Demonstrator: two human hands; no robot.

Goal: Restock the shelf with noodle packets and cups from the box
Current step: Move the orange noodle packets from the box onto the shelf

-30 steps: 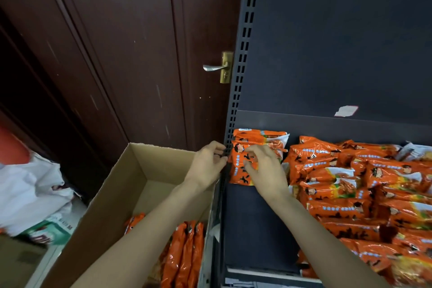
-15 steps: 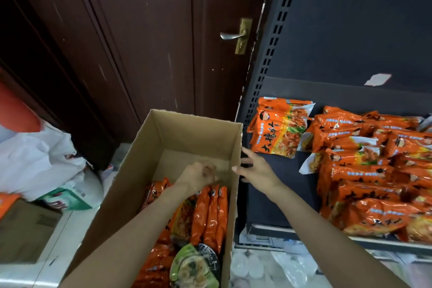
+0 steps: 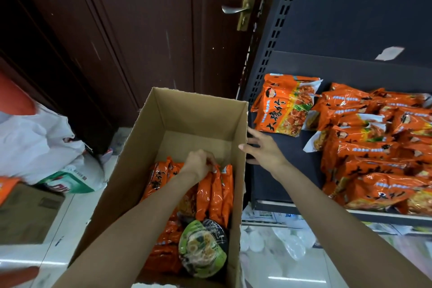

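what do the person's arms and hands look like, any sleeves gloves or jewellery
Both forearms are bare up to the frame's edge, with no sleeve in view. The left hand and the right hand wear no gloves. No watch, bracelet or ring shows on either wrist or the visible fingers.

I see a dark brown door (image 3: 145,37) with a brass handle (image 3: 236,10), and pale glossy floor (image 3: 280,269) reflecting light.

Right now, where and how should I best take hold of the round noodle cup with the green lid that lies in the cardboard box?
Take the round green-lidded noodle cup by its rim, coming from above. Its lid faces up and the rim shows, whereas its sides are hemmed in by the brown cardboard box wall and the orange foil noodle packets. The left hand is busy with the packets; the open right hand looks free.
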